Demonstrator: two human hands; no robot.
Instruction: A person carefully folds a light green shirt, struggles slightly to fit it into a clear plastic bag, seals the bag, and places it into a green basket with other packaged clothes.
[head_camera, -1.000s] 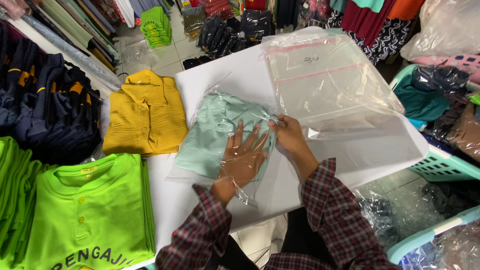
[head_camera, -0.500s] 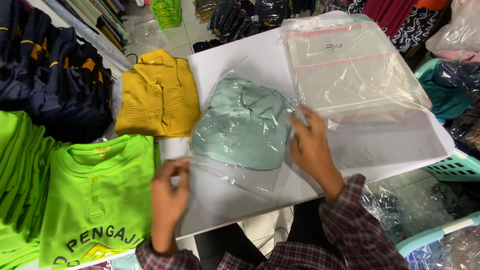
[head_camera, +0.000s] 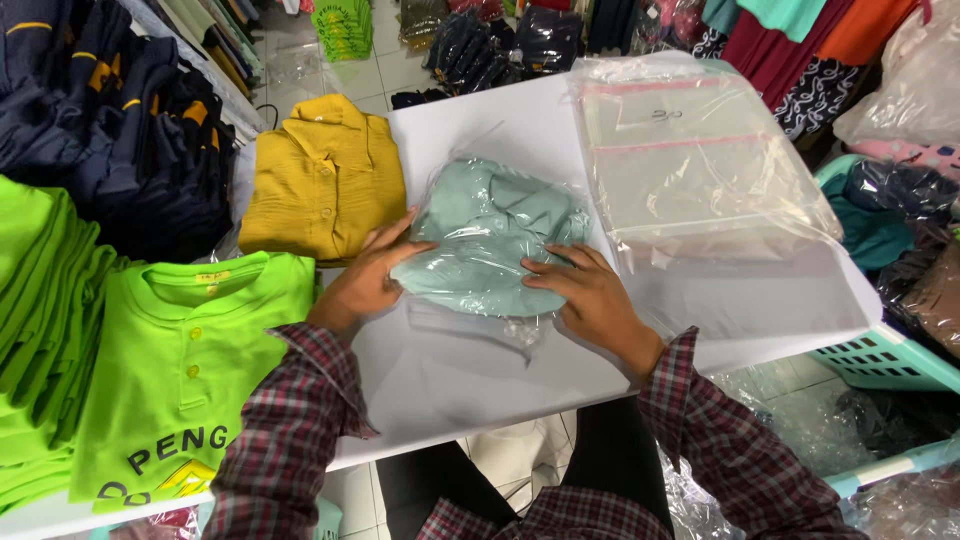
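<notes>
A folded pale green shirt in a clear plastic bag (head_camera: 495, 228) lies on the white table (head_camera: 500, 370). My left hand (head_camera: 372, 272) rests flat on the bag's left edge, fingers spread. On the bag's near right edge lies my right hand (head_camera: 590, 292), pressing the plastic down. The open end of the bag trails loose toward me between both hands.
A stack of clear plastic bags (head_camera: 690, 160) sits at the table's right. A folded yellow shirt (head_camera: 322, 178) lies left of the bagged shirt. Bright green shirts (head_camera: 180, 360) and dark folded shirts (head_camera: 120, 130) fill the left. Teal baskets (head_camera: 880, 360) stand on the right.
The bagged shirt has been turned and shifted. My left hand came back from near the table's front edge onto the bag's left side. My right hand moved to the near edge.
</notes>
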